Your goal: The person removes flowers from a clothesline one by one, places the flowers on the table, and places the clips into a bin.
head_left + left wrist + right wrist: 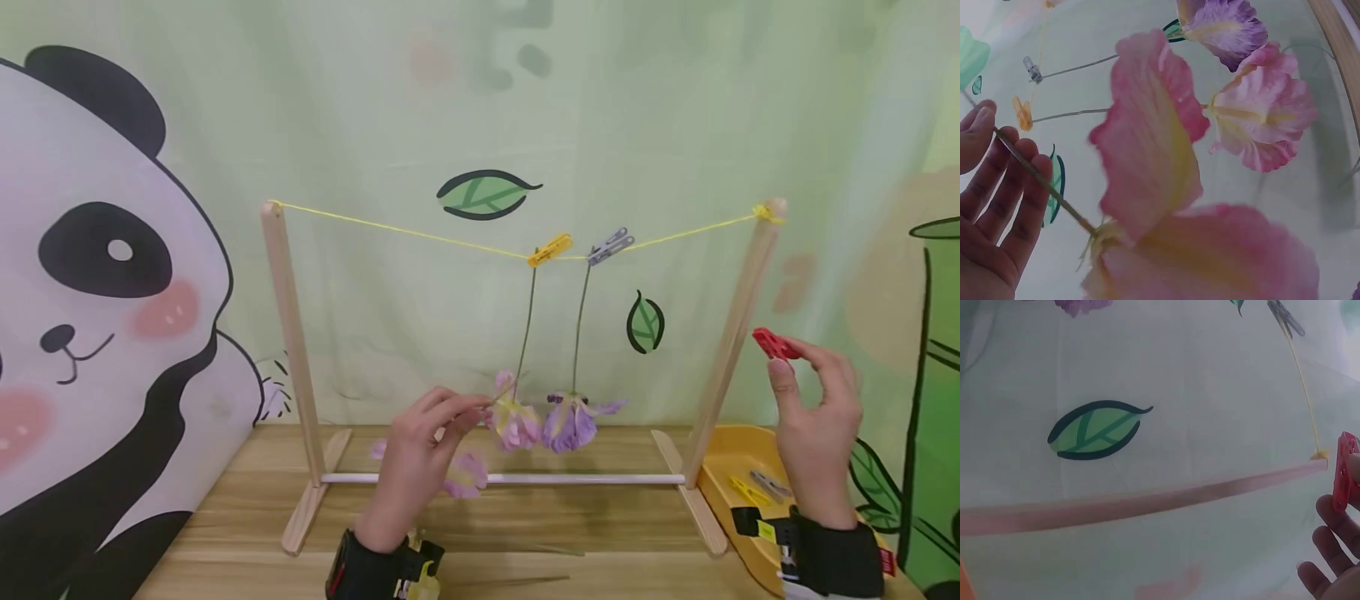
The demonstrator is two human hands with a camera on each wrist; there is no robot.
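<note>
My left hand (420, 450) pinches the stem of a pink artificial flower (1147, 137) between thumb and forefinger; its petals hang below the hand. Off to the right, beside the right post, my right hand (821, 425) holds a red clothespin (774, 343) between thumb and fingers. A yellow string (397, 227) sags between two posts. On it, an orange-yellow clothespin (551, 250) grips the stem of a hanging pink flower (517, 427), and a grey clothespin (611, 247) that of a purple flower (572, 427). Both blooms dangle upside down, just right of the left hand.
Wooden posts (291, 333) on feet carry the string, joined low down by a white rod (585, 479). A yellow tray (738, 437) with yellow and grey clothespins stands right. Thin stems (525, 579) lie on the wooden table (232, 533). Behind hangs a panda-printed cloth (375, 100).
</note>
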